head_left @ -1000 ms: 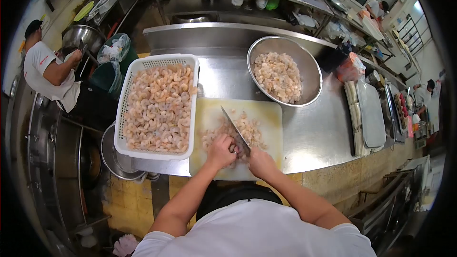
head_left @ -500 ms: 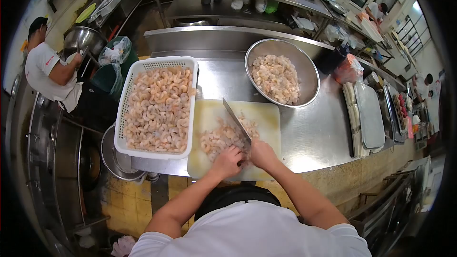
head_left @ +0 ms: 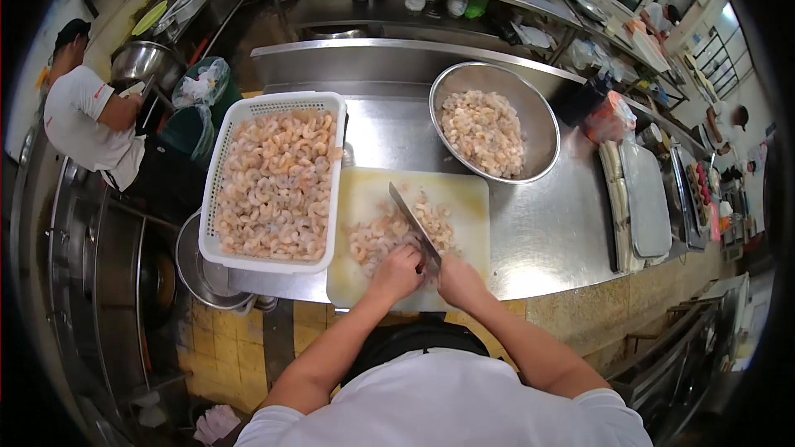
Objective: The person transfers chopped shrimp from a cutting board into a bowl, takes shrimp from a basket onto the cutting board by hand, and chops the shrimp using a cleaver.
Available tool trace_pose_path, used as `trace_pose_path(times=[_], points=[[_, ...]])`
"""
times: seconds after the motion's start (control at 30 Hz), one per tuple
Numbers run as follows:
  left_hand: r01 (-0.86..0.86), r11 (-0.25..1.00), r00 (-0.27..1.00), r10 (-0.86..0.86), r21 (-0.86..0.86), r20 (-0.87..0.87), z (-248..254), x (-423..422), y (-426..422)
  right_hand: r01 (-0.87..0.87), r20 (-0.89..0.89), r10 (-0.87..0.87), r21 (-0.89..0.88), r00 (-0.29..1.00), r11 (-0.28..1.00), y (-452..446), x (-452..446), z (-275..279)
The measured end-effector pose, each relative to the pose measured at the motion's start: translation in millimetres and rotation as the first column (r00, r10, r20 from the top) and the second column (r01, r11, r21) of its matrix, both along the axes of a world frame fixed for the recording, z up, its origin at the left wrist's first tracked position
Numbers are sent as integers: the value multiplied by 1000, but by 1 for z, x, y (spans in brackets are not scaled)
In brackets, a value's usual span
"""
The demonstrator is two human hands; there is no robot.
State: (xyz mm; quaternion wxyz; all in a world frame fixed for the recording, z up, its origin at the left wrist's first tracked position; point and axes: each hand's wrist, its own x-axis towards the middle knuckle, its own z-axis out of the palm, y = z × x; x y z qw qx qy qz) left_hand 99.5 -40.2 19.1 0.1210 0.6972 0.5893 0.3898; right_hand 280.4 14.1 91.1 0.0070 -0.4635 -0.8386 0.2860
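- The right hand [head_left: 460,283] is closed round the handle end of the knife [head_left: 412,219], whose blade slants away across the cutting board [head_left: 470,199].
- The left hand [head_left: 397,271] sits with fingers curled beside the blade, among the shrimp pieces [head_left: 373,240]; whether it pinches one cannot be told.
- The board lies on the steel table [head_left: 546,240], with pieces on both sides of the blade.
- Left of the board stands the white basket [head_left: 338,174] of shrimp [head_left: 277,190]; beyond its far right corner, the metal bowl [head_left: 540,128] holds more pieces.
- The shrimp look wet, soft and light, so they would likely slide and squash; curled fingertips pressing gently from above should steady them.
- The knife seems stiff and is best held by its handle, which wet fingers could make slippery.
- The basket looks heavy when this full; both side rims would be the sensible hold.
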Motion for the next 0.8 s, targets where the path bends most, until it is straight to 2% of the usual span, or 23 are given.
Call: trace_pose_path(times=[0.1, 0.2, 0.27, 0.3, 0.4, 0.5, 0.6, 0.7, 0.77, 0.8], points=[[-15, 999, 1000, 14, -45, -12, 1, 1, 2, 11, 7, -11, 25, 1000, 1000, 14, -10, 11], [-21, 992, 1000, 22, -123, 5, 1, 0, -5, -4, -143, 21, 118, 989, 993, 2, 12, 13], [-27, 991, 1000, 27, -134, 4, 4, -2, -6, 36, -30, -36, -2, 999, 999, -11, 16, 36], [-22, 993, 1000, 22, -114, 1, 4, -2, -4, 62, 30, -60, -62, 998, 996, -16, 16, 42], [-14, 996, 1000, 13, -92, -12, 1, -2, -5, 2, 41, -1, -25, 999, 1000, -13, 14, 1], [-36, 993, 999, 33, -109, -26, 3, -1, -5, -19, -42, 21, 50, 999, 999, 1, -10, -5], [-39, 994, 999, 39, -104, -6, 6, 2, -3, 20, -22, -20, -10, 1000, 1000, 21, -15, 8], [-17, 996, 999, 21, -84, 47, 0, -3, -5, 38, -98, -36, 20, 995, 999, 13, 6, 22], [7, 1000, 996, -5, -23, 91, 12, -5, -12, 95, -35, -97, -57, 995, 994, -9, 14, 49], [52, 999, 998, -53, 13, 47, 19, -6, -14, 124, -3, -125, -94, 992, 988, -18, 17, 58]])
